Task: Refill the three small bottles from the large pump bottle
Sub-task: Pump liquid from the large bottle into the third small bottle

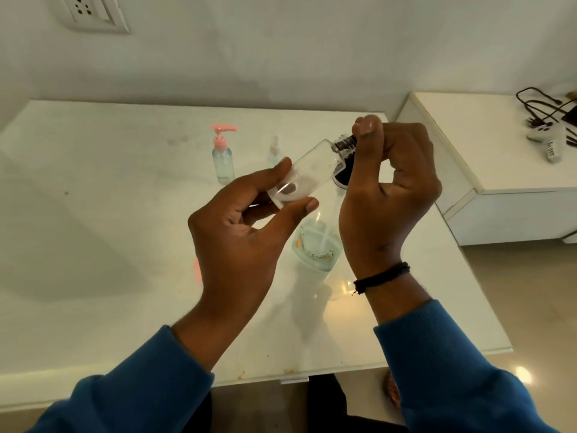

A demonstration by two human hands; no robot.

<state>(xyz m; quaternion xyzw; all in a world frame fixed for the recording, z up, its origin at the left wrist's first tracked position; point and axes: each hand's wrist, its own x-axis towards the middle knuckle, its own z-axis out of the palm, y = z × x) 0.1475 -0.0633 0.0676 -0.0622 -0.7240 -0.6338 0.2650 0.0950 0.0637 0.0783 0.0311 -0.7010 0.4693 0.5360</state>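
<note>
A wall socket (90,12) is seen at the upper left of the frame. At the upper right, black cables (541,109) and a white plug (544,137) are laid on a white cabinet (499,182).

Seeing three small bottles: clear one with black cap (307,170), pink-pump bottle (223,157), clear spray bottle (274,151). One large bottle (318,242) standing. Two hands: left (243,226), right (387,189). One wall socket (90,10).

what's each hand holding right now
Left hand: grips the body of the small clear plastic bottle, held tilted.
Right hand: pinches that bottle's black cap.
</note>
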